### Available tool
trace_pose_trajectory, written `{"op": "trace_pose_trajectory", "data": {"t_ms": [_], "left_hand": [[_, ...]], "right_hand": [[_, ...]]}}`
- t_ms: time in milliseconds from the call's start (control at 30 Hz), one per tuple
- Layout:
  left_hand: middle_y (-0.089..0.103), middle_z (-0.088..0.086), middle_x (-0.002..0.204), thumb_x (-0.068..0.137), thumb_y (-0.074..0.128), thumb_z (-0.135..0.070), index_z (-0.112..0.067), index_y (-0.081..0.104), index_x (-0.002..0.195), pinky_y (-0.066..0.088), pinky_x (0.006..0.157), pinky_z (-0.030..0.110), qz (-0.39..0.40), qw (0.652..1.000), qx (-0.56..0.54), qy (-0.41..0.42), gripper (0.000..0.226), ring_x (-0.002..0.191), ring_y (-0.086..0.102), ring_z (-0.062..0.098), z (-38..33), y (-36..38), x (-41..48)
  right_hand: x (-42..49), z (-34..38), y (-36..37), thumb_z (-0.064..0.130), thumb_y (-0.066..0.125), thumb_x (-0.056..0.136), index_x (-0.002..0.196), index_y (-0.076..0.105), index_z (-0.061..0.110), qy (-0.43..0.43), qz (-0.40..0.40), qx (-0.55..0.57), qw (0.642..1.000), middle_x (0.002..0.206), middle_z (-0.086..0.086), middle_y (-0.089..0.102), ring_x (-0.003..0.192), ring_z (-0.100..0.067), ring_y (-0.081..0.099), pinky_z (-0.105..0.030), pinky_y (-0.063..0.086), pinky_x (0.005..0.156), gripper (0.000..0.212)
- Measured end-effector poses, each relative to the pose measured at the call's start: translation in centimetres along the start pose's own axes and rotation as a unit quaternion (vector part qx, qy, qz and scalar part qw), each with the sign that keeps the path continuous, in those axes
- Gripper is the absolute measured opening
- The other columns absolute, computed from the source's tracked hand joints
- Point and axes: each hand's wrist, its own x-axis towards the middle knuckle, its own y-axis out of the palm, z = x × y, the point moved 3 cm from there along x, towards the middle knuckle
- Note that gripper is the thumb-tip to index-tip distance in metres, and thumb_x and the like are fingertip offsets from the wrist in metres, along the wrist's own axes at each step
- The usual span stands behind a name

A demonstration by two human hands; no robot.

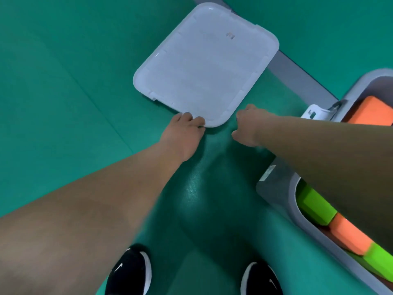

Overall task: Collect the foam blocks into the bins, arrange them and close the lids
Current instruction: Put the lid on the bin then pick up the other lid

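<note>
The lid [205, 67] is pinched at its near corner by left fingers [196, 122] — it could slip; the right hand [247, 126] is curled, empty.

A padded play or gym area is suggested. The floor is covered by green foam mats [63, 81]. Coloured foam blocks [348, 235] are stored in a grey bin [276, 188].

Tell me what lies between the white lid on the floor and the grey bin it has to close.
Nothing visible on the green floor between them. The left hand already grips the lid at its near corner. The right forearm reaches across the open bin, over the foam blocks, and must clear first.
</note>
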Motion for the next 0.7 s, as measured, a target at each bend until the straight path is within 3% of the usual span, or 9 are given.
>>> {"op": "trace_pose_trajectory", "data": {"t_ms": [133,233,300,367,433,500,567,633,700], "left_hand": [[0.061,-0.005,0.107,0.064,0.066,0.005,-0.018,0.073,0.094,0.040,0.076,0.036,-0.191,0.981,-0.041,0.019,0.038,0.088,0.048,0.028,0.4,-7.8,-2.5],[0.055,0.000,0.087,0.060,0.062,0.008,-0.020,0.062,0.078,0.027,0.068,0.034,-0.265,0.960,-0.087,0.022,0.033,0.080,0.045,0.028,0.3,-15.3,-3.8],[0.048,0.000,0.079,0.058,0.060,0.009,-0.021,0.051,0.079,0.026,0.067,0.035,-0.278,0.956,-0.098,0.000,0.037,0.078,0.041,0.027,0.2,-21.0,-4.0],[0.050,0.000,0.079,0.061,0.059,0.007,-0.021,0.044,0.087,0.036,0.070,0.041,-0.265,0.956,-0.122,-0.029,0.041,0.081,0.041,0.028,0.2,-26.5,-3.5],[0.059,0.003,0.092,0.071,0.061,-0.001,-0.019,0.051,0.098,0.042,0.078,0.046,-0.237,0.960,-0.136,-0.055,0.034,0.090,0.047,0.031,0.3,-31.6,-2.1],[0.059,0.009,0.105,0.080,0.060,-0.005,-0.014,0.057,0.104,0.046,0.080,0.047,-0.206,0.960,-0.177,-0.066,0.026,0.096,0.052,0.034,0.2,-36.4,-0.5],[0.053,0.014,0.109,0.084,0.058,-0.005,-0.008,0.057,0.101,0.047,0.077,0.047,-0.198,0.956,-0.209,-0.061,0.018,0.091,0.054,0.036,-0.2,-40.9,0.4],[0.049,0.014,0.110,0.085,0.057,-0.008,-0.008,0.054,0.100,0.046,0.073,0.046,-0.234,0.944,-0.227,-0.055,0.016,0.085,0.053,0.036,-0.8,-45.2,0.5],[0.049,0.010,0.109,0.087,0.057,-0.016,-0.008,0.054,0.103,0.043,0.071,0.045,-0.287,0.925,-0.248,-0.036,0.018,0.084,0.051,0.034,-2.2,-49.1,0.0]], "right_hand": [[-4.6,-0.9,-2.8,0.034,0.057,0.093,0.140,0.040,0.014,0.046,-0.041,0.065,0.996,0.132,-0.009,0.041,0.119,-0.036,0.051,-0.043,0.042,0.081,0.054],[-8.4,-1.7,-6.0,0.028,0.058,0.093,0.152,0.028,0.020,0.077,-0.063,0.172,0.980,0.149,-0.004,0.038,0.126,-0.034,0.050,-0.041,0.043,0.085,0.067],[-10.8,-2.5,-8.6,0.027,0.060,0.092,0.160,0.012,0.032,0.088,-0.076,0.270,0.956,0.156,0.001,0.036,0.119,-0.031,0.057,-0.038,0.048,0.082,0.083],[-12.6,-3.8,-11.7,0.034,0.061,0.087,0.160,-0.006,0.045,0.079,-0.087,0.311,0.943,0.158,0.002,0.040,0.114,-0.030,0.063,-0.039,0.054,0.084,0.100],[-13.8,-5.5,-15.3,0.038,0.061,0.087,0.159,-0.013,0.048,0.062,-0.092,0.312,0.944,0.163,0.002,0.037,0.127,-0.029,0.059,-0.041,0.053,0.097,0.103],[-14.8,-7.5,-19.2,0.036,0.060,0.092,0.162,-0.008,0.042,0.047,-0.107,0.296,0.948,0.167,0.001,0.028,0.139,-0.027,0.049,-0.036,0.044,0.106,0.098],[-16.0,-9.4,-23.0,0.034,0.058,0.093,0.163,-0.004,0.040,0.033,-0.137,0.285,0.948,0.166,0.001,0.031,0.134,-0.027,0.051,-0.032,0.043,0.099,0.094],[-17.3,-10.9,-25.9,0.034,0.056,0.094,0.163,-0.002,0.041,0.022,-0.160,0.298,0.941,0.165,0.003,0.033,0.133,-0.027,0.051,-0.030,0.041,0.094,0.090],[-18.7,-12.5,-27.9,0.037,0.055,0.095,0.163,0.000,0.042,0.011,-0.191,0.320,0.928,0.168,0.008,0.023,0.145,-0.023,0.041,-0.032,0.037,0.105,0.087]]}}
